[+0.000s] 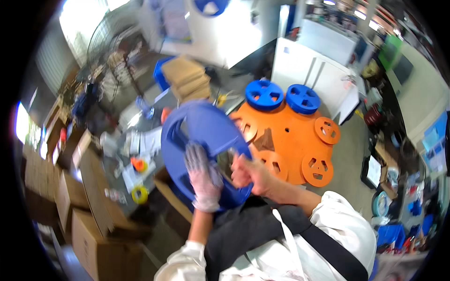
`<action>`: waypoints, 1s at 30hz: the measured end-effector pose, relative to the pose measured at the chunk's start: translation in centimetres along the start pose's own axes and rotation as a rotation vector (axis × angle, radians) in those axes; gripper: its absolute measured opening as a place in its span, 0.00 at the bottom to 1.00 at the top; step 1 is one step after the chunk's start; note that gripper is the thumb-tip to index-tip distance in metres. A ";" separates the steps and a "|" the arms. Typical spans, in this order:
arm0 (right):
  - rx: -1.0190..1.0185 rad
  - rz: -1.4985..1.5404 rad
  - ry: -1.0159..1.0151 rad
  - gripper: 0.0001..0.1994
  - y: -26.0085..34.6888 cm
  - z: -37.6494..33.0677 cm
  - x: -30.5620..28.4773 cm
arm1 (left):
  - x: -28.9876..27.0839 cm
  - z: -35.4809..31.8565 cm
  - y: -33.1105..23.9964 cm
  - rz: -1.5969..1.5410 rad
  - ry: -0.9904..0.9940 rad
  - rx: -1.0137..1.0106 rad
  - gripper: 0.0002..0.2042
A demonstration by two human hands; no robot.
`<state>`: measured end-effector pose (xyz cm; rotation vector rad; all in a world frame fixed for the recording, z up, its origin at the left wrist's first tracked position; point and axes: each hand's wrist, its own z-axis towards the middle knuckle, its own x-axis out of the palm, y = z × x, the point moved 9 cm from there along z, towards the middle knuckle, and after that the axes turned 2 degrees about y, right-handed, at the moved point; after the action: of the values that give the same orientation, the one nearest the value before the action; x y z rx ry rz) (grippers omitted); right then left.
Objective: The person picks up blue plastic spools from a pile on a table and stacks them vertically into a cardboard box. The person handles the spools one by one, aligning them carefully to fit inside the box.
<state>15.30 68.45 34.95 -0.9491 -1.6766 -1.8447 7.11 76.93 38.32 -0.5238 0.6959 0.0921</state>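
Observation:
A large blue plastic reel (pixel 206 122) with big cut-outs is tilted up in front of my body, slightly blurred. My left hand (pixel 204 178), in a pale glove, lies flat against its face, fingers stretched out. My bare right hand (pixel 251 174) is closed with the thumb side up, at the reel's right edge by a cut-out. Whatever those fingers grip is hidden. Just beyond stands an orange round-lobed table (pixel 300 133) carrying several orange discs, among them one disc (pixel 317 170) at its near right. Two smaller blue reels (pixel 264 95) sit at its far side.
Left of me, a grey table (pixel 117 171) bears papers, a yellow tape roll (pixel 139 194) and an orange piece (pixel 138 164). Cardboard boxes (pixel 101 248) stand at the lower left. Stacked brown cartons (pixel 186 77) and a fan (pixel 115 61) are farther back. Shelves with blue bins (pixel 391 235) line the right.

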 end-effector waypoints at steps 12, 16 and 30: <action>-0.123 0.363 0.064 0.16 2.0 0.0 -1.6 | -5.7 -21.3 23.9 -0.050 -0.116 -1.001 0.29; -0.058 0.389 0.012 0.16 0.5 0.5 -2.6 | -6.9 -21.9 21.4 -0.114 -0.218 -1.055 0.26; -0.036 -0.052 -0.078 0.19 -1.0 2.2 -1.6 | -3.8 -13.1 11.2 -0.194 -0.252 -0.665 0.21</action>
<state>15.96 70.56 33.07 -1.0130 -1.7344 -1.8998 -6.29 80.62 27.45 -1.1924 0.3515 0.2060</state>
